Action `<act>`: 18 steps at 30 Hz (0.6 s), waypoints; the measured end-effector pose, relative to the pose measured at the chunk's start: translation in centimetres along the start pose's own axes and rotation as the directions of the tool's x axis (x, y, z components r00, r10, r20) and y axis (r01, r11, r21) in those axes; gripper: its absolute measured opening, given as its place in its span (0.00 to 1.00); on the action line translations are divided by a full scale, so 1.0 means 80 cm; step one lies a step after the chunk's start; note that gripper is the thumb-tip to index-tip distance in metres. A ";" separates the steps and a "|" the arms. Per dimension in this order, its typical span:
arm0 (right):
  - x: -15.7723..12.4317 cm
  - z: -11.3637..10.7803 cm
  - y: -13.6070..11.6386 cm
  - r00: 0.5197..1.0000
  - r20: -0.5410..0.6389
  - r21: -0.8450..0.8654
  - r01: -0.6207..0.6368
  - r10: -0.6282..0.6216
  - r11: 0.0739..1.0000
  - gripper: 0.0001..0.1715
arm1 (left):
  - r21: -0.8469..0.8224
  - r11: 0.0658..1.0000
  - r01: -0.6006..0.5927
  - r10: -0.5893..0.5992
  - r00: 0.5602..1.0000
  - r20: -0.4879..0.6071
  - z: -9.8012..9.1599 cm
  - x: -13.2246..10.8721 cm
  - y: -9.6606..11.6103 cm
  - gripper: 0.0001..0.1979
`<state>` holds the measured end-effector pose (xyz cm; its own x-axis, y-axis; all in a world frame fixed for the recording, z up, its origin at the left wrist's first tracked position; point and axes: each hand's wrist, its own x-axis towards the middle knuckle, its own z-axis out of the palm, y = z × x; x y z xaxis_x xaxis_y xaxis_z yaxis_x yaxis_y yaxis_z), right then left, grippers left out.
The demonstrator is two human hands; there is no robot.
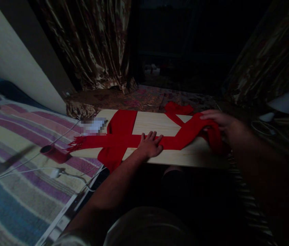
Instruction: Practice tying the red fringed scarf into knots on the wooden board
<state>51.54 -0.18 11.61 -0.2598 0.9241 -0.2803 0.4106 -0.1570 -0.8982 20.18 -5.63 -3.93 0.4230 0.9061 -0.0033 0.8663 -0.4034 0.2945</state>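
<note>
A long red scarf [120,140] lies along a pale wooden board [154,123], its fringed end hanging past the board's left end. Another stretch of red fabric runs crosswise beneath it near the left, and a further red bunch sits at the back edge. With fingers spread flat, my left hand [149,145] presses on the scarf at mid-board. My right hand [217,119] grips the scarf's folded right part, lifting it off the wood; the fingers under the cloth are partly hidden.
Left of the board is a striped bedspread [31,136] with a dark red cylinder [54,154], white cables and a white plug [55,173]. A pixelated pale object [94,126] rests on the board's left corner. Patterned curtains [95,44] hang behind; a white lamp [288,102] stands right.
</note>
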 end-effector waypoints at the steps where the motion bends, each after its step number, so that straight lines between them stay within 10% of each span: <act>1: 0.008 0.020 -0.010 0.999 0.045 0.008 -0.002 0.001 1.000 0.06 | -0.041 0.999 -0.012 0.012 1.000 -0.022 0.002 0.003 0.003 0.35; 9: 0.086 0.158 -0.026 0.957 0.286 0.005 0.057 -0.056 0.998 0.07 | -0.514 0.787 -0.341 0.044 0.862 -0.505 0.000 -0.006 -0.005 0.40; 18: 0.102 0.198 -0.008 0.899 0.437 0.147 -0.027 -0.040 0.989 0.06 | -0.743 0.634 -0.216 -0.271 0.838 -0.475 0.011 0.004 -0.008 0.29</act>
<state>35.33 1.90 4.53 -0.6317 0.6847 -0.3635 0.2846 -0.2313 -0.9303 19.96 -5.19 -4.97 -0.0063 0.9286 0.3711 0.2606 -0.3567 0.8971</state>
